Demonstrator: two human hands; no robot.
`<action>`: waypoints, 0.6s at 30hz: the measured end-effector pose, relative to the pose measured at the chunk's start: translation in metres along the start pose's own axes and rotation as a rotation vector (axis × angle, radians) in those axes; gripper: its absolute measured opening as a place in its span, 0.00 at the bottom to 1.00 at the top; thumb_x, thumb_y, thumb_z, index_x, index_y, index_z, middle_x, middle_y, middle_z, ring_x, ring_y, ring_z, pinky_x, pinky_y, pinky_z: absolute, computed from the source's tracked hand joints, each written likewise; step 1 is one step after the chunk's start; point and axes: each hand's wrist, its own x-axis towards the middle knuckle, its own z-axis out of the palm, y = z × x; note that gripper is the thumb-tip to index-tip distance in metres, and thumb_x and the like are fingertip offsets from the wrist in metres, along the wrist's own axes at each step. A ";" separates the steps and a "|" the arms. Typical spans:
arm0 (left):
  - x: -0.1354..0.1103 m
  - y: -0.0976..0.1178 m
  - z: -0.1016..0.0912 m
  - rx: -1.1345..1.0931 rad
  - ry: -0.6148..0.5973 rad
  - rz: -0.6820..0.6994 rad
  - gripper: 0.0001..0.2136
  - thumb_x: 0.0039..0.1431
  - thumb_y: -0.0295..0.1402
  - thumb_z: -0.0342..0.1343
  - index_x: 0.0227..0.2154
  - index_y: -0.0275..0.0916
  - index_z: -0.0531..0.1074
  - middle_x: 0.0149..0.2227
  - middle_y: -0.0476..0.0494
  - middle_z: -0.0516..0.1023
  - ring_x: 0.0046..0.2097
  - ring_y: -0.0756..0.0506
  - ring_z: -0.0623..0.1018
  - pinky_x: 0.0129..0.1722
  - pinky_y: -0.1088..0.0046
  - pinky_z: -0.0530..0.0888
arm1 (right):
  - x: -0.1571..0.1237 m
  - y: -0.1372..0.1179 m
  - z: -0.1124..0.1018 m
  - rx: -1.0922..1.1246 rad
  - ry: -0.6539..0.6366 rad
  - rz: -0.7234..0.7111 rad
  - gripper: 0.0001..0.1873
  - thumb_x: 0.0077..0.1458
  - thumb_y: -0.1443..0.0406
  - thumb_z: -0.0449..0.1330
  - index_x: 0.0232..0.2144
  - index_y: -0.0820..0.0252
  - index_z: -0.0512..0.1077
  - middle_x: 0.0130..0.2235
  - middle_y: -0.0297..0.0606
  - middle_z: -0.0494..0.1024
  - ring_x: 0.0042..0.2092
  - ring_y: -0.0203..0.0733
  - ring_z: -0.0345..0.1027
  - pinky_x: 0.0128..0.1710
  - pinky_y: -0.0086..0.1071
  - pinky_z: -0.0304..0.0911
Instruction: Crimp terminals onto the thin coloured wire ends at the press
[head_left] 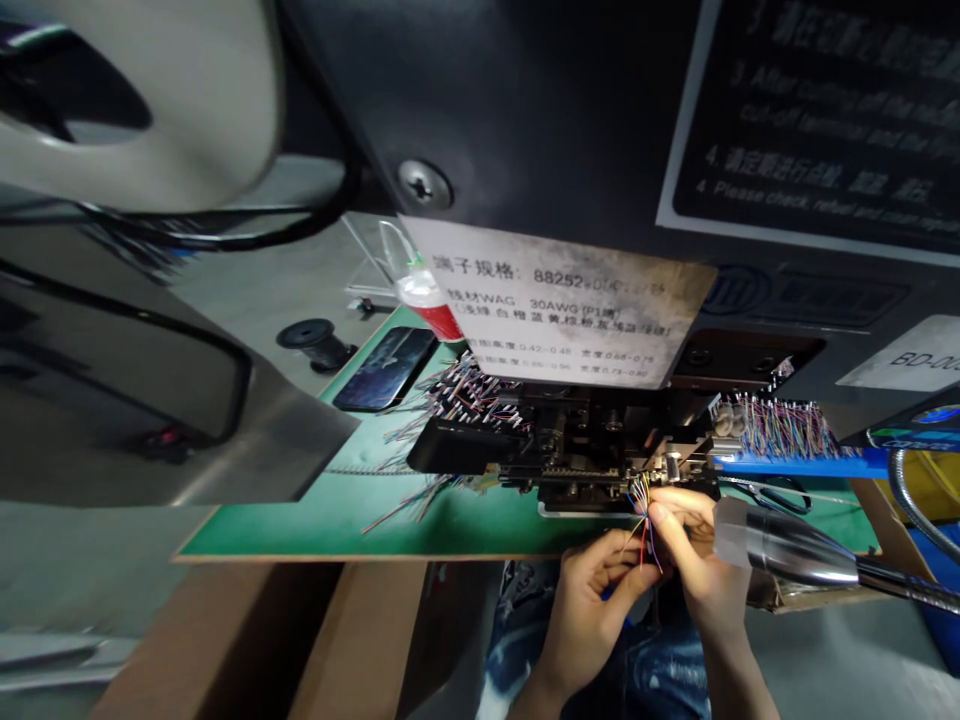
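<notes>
Pinching the light, floppy thin coloured wires (641, 505) near their ends, my left fingers (611, 572) and right fingers (675, 510) closed on them just below the crimping machine (577, 450).

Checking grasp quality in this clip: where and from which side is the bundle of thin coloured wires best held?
Probably partway along the bundle of thin coloured wires, pinched by the fingers from the near side, as the right hand does: the strands are thin and splay at their ends, and the crimping machine blocks the far side.
</notes>
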 end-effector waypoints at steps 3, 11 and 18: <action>0.000 -0.001 -0.001 -0.005 0.005 0.001 0.07 0.56 0.36 0.70 0.31 0.38 0.82 0.29 0.44 0.86 0.32 0.43 0.85 0.39 0.72 0.84 | 0.002 -0.001 0.000 -0.003 -0.004 0.005 0.08 0.65 0.58 0.67 0.40 0.50 0.86 0.38 0.37 0.88 0.39 0.47 0.83 0.45 0.38 0.78; -0.001 -0.002 -0.002 -0.013 -0.001 0.004 0.06 0.57 0.35 0.69 0.31 0.38 0.81 0.29 0.45 0.85 0.32 0.45 0.85 0.39 0.74 0.84 | 0.003 -0.003 0.001 -0.001 0.007 0.016 0.08 0.64 0.59 0.67 0.40 0.52 0.86 0.38 0.38 0.88 0.39 0.48 0.83 0.44 0.39 0.78; 0.000 -0.003 -0.003 -0.013 -0.003 0.004 0.07 0.57 0.35 0.70 0.30 0.38 0.81 0.29 0.45 0.85 0.32 0.45 0.84 0.39 0.74 0.83 | 0.001 0.000 0.001 0.004 -0.001 0.009 0.08 0.65 0.59 0.66 0.40 0.53 0.85 0.38 0.39 0.87 0.39 0.48 0.82 0.44 0.40 0.77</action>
